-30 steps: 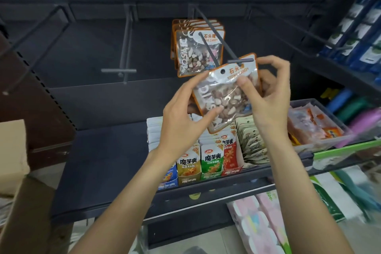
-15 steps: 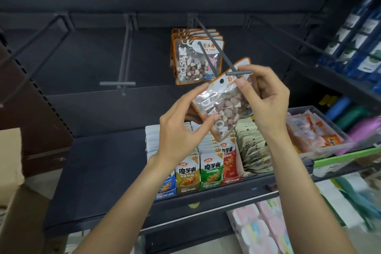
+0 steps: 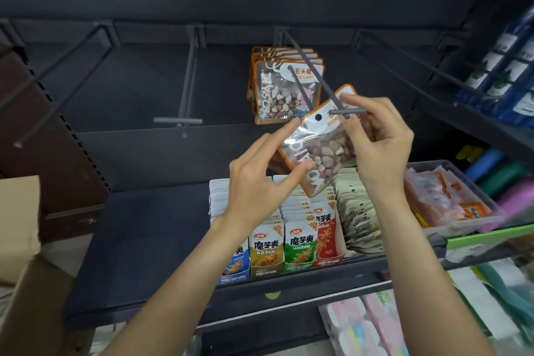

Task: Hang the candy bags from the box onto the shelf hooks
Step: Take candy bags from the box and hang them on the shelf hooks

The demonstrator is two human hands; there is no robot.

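Clear candy bag [image 3: 320, 150] pinched by left hand [image 3: 260, 182] and right hand [image 3: 381, 141], tilted, at hook [image 3: 345, 111] tip, 1 o'clock

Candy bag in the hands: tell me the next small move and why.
Probably shift the candy bag a little right and up so its punched hole meets the hook tip, then slide it on. The hole sits left of the tip, not yet threaded. The left hand and right hand both pinch the bag, which is tilted.
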